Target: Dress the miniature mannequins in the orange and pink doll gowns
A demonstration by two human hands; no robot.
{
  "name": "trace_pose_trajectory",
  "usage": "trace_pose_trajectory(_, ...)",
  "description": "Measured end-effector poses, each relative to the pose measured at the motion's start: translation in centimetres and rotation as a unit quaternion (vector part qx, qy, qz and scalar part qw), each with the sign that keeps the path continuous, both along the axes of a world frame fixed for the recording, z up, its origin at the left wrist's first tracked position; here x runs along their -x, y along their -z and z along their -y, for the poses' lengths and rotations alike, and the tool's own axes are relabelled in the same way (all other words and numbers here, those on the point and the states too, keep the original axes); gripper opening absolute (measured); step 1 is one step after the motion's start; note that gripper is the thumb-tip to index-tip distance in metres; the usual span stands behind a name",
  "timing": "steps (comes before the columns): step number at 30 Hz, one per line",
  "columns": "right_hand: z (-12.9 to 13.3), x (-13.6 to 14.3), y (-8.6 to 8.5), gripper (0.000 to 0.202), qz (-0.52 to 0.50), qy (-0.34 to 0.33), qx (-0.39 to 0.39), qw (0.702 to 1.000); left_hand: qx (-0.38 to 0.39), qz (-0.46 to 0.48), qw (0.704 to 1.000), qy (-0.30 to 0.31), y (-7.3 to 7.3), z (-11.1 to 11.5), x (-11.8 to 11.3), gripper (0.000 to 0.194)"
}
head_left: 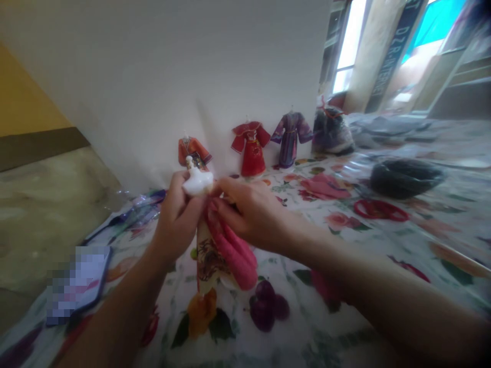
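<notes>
White, smooth, doll-like figure [198,183] sits between the fingers. Left of them: dark-edged rectangular phone [85,286], screen illegible. Left hand [178,217] grasps the figure; right hand [251,212] pinches pink cloth [242,260] just below it. Far right, beyond the fingers: dark upright panel [395,48], blurred lettering, "DZR-INTERNET".

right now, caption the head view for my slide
Left hand holds a white form, right hand at pink fabric, three miniature garments beyond.
</notes>
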State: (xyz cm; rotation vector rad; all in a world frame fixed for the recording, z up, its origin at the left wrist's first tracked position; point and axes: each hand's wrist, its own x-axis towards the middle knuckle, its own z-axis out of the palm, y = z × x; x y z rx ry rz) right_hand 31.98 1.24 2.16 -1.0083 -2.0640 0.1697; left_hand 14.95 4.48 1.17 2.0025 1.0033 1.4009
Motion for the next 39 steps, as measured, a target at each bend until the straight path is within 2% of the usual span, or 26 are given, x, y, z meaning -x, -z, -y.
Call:
trace_pose_trajectory(5, -0.3, 0.1, 0.3, 0.013, -0.006, -0.001, -0.016, 1.0, 0.006, 0.013, 1.0, -0.005, 0.0, 0.1, -0.1, 0.028)
trace_pose_trajectory(13, -0.1, -0.1, -0.4, 0.013, -0.009, -0.006, 0.024, 1.0, 0.003, 0.008, 1.0, -0.008, 0.0, 0.0, 0.0, 0.026)
trace_pose_trajectory(19, -0.4, 0.0, 0.3, 0.015, 0.009, 0.009, -0.009, 1.0, 0.002, 0.002, 1.0, -0.01, 0.0, 0.1, 0.1, 0.028)
trace_pose_trajectory(30, -0.1, 0.8, 0.9, 0.013, 0.039, 0.028, 0.001, 0.999, -0.031, 0.0, 0.999, -0.013, 0.6, -0.7, 0.3, 0.031)
trace_pose_trajectory(39, -0.6, -0.8, -0.3, 0.015, -0.01, -0.025, 0.019, 0.999, 0.005, 0.049, 0.998, 0.025, 0.7, -1.9, 0.8, 0.033)
